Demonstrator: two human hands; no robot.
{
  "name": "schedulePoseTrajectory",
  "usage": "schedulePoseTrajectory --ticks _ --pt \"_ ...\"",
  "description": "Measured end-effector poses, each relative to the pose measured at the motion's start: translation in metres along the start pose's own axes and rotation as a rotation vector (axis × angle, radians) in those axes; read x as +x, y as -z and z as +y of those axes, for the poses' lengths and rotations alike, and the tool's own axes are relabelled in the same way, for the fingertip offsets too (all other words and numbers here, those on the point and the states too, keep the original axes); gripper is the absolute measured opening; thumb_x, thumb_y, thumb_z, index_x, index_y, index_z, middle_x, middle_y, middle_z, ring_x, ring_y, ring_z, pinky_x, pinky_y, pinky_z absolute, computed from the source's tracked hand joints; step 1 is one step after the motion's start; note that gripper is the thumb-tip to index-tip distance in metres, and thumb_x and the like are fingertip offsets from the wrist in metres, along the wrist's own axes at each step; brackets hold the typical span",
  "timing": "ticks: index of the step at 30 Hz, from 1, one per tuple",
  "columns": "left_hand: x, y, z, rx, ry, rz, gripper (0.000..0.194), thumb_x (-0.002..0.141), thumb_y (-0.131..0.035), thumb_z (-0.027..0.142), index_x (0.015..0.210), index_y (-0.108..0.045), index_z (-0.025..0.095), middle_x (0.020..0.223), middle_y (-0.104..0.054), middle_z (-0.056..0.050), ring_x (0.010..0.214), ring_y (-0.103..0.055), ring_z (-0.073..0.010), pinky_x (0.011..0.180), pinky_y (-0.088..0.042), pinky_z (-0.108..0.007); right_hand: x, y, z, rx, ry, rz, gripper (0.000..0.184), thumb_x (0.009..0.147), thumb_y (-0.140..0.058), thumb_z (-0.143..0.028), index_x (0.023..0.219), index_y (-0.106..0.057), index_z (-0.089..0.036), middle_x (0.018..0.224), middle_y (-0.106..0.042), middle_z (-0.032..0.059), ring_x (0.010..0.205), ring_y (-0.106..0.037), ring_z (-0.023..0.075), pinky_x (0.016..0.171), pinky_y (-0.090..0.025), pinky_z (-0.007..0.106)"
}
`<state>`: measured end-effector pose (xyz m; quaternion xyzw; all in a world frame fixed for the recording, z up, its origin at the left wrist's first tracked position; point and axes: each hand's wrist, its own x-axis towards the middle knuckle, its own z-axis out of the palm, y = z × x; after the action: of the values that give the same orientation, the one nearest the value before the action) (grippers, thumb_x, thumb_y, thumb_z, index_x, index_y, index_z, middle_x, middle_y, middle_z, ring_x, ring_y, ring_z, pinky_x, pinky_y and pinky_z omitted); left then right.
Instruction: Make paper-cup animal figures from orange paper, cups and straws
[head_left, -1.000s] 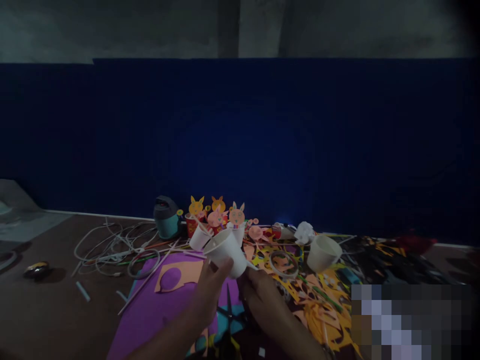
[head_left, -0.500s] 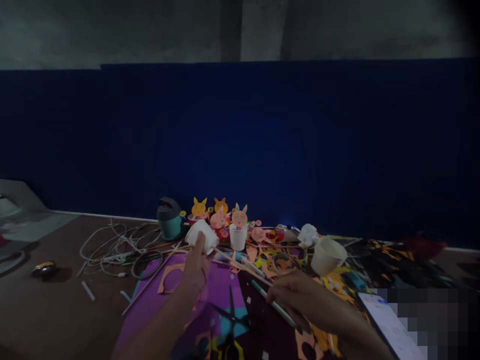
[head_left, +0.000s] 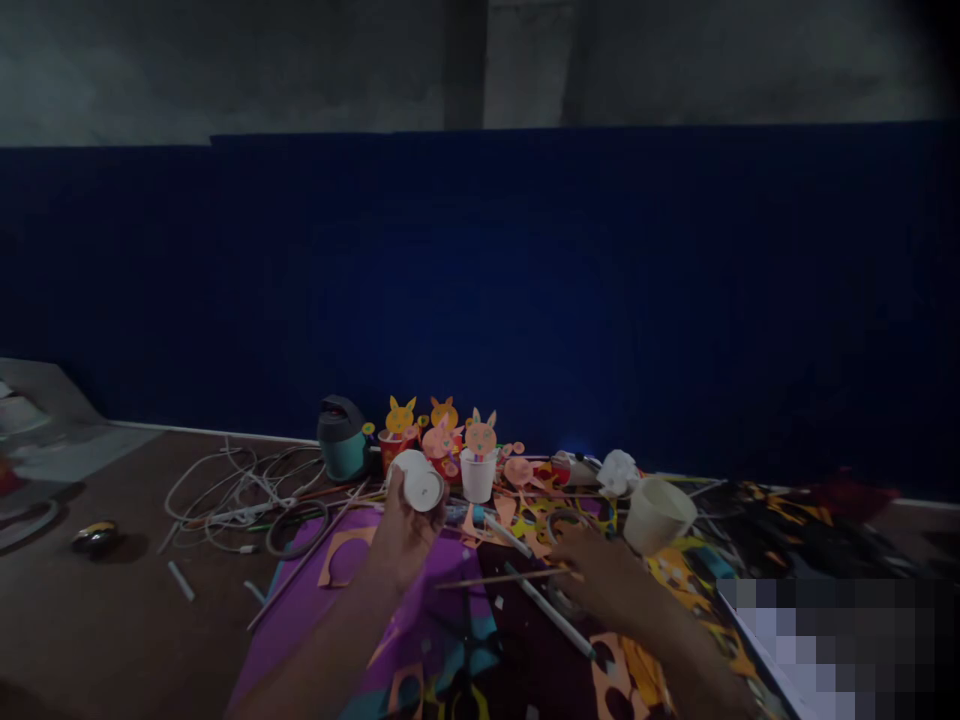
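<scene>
The left hand (head_left: 406,540) grasps a white paper cup (head_left: 420,482), tilted so that its round bottom faces the person. This cup is in the air, above the far part of the purple sheet (head_left: 300,605). The right hand (head_left: 600,572) is to the right of the purple sheet and grasps a thin stick (head_left: 506,579) with its fingers. The stick points to the left, and its free end is over the right part of the sheet, apart from the cup. Beyond the sheet stands a white cup with a paper rabbit face (head_left: 480,436). Left of the sheet lie tangled white cables (head_left: 232,505); at its right, well apart, is a cream cup (head_left: 660,518). The scissors (head_left: 469,640), dark and blurred, lie at its near right side.
</scene>
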<state>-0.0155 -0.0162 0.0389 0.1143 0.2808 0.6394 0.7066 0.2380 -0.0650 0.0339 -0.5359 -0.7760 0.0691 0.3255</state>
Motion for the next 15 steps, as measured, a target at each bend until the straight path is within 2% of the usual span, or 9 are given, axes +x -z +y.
schedulePoseTrajectory --ticks 2,5,7,11,15 --pt "-0.006 -0.003 -0.008 0.024 -0.005 0.000 0.029 0.080 -0.061 0.038 0.101 -0.058 0.018 0.074 -0.069 -0.001 0.068 -0.067 -0.0154 0.060 -0.055 -0.026 0.005 -0.014 -0.019 -0.112 0.016 0.015 0.007 0.071 -0.061 -0.017 0.071 -0.066 -0.021 0.080 -0.067 0.0053 0.080 -0.060 0.0219 0.069 -0.042 0.031" --pt "-0.018 -0.008 -0.024 0.060 0.012 -0.037 0.030 0.078 -0.063 0.038 0.097 -0.060 0.015 0.080 -0.070 -0.004 0.072 -0.067 -0.0159 0.067 -0.055 -0.026 0.010 -0.029 -0.053 0.030 0.024 0.100 0.012 0.081 -0.054 -0.019 0.088 -0.064 -0.021 0.087 -0.066 0.0048 0.085 -0.057 0.0207 0.078 -0.040 0.034" --pt "-0.025 -0.009 -0.036 0.069 0.016 -0.069 0.033 0.076 -0.065 0.038 0.098 -0.060 0.014 0.085 -0.069 -0.007 0.077 -0.066 -0.0175 0.073 -0.055 -0.028 0.010 -0.036 -0.069 0.117 0.042 0.191 0.013 0.083 -0.053 -0.020 0.091 -0.063 -0.020 0.087 -0.065 0.0050 0.084 -0.056 0.0198 0.077 -0.040 0.033" --pt "-0.036 -0.006 -0.055 0.139 -0.004 -0.090 0.037 0.074 -0.067 0.038 0.099 -0.060 0.012 0.088 -0.069 -0.009 0.080 -0.066 -0.0198 0.078 -0.053 -0.032 0.005 -0.046 -0.075 0.144 0.037 0.252 0.011 0.081 -0.054 -0.017 0.087 -0.062 -0.019 0.083 -0.064 0.0043 0.081 -0.055 0.0192 0.075 -0.039 0.031" --pt "-0.042 -0.003 -0.062 0.281 -0.093 -0.053 0.038 0.071 -0.069 0.037 0.099 -0.059 0.012 0.090 -0.068 -0.010 0.086 -0.065 -0.0219 0.082 -0.050 -0.035 0.004 -0.049 -0.070 0.073 0.027 0.269 0.010 0.077 -0.053 -0.012 0.078 -0.062 -0.017 0.076 -0.063 0.0038 0.075 -0.054 0.0193 0.071 -0.036 0.030"
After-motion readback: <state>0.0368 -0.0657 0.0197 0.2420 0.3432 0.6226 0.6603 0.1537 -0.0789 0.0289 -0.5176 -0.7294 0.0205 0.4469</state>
